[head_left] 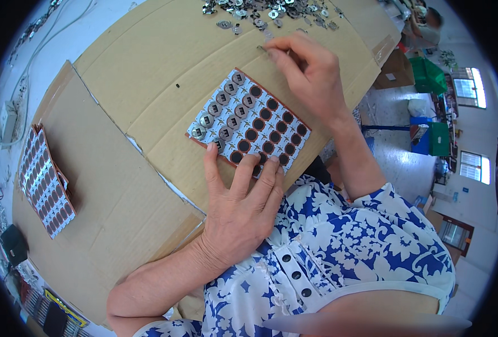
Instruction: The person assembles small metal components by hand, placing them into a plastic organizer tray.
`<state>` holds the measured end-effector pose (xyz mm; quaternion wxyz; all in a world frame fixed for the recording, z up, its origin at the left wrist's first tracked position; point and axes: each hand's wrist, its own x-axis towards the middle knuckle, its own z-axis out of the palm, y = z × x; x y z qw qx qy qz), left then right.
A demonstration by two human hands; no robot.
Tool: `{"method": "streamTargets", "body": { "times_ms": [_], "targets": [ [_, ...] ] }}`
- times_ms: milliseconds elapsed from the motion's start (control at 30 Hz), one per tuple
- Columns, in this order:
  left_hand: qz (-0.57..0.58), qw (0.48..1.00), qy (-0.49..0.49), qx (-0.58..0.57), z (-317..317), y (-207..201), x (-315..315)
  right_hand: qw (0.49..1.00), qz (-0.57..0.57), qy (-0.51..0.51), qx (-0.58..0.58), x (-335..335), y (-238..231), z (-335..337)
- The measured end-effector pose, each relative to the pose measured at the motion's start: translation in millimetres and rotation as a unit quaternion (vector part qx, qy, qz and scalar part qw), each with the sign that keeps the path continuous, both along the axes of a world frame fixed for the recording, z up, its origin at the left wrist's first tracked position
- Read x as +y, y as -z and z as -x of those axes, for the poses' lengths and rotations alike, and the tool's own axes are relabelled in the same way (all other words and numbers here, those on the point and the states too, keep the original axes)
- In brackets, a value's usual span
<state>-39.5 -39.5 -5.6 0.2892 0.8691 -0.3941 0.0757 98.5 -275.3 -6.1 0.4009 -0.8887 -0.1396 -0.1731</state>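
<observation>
A flat sheet point(267, 126) with rows of black round spots on white lies tilted on the cardboard. Small round metal pieces point(222, 98) sit on the spots of its left rows; the other spots are bare black. My left hand point(243, 196) rests with its fingers apart on the sheet's near edge, the index fingertip at a metal piece in the near left corner. Beyond the sheet, my right hand point(308, 70) pinches a small metal piece point(261, 49) between thumb and fingers, just above the cardboard.
Loose metal pieces point(277, 11) lie heaped at the far edge. A stack of similar sheets point(44, 180) stands at the left. One tiny black bit point(177, 86) lies on the cardboard point(142, 67). Green crates point(428, 76) and another person point(423, 31) are at the far right.
</observation>
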Motion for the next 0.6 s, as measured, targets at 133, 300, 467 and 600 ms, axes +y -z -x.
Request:
{"method": "streamTargets", "body": {
  "times_ms": [133,300,467,600],
  "targets": [
    [0.009,1.000,0.001,-0.005,-1,6,0,0.993,0.112,0.011,-0.029,-2,6,-12],
    [0.012,1.000,0.000,-0.005,-2,3,2,0.994,0.103,-0.008,0.026,-8,-2,-9],
    [0.013,1.000,0.002,-0.011,-3,4,1,0.995,0.019,0.031,0.092,-9,-11,-3],
    [0.011,1.000,0.002,-0.004,-3,4,0,1.000,0.010,0.023,-0.002,-7,6,-7]
  ]
}}
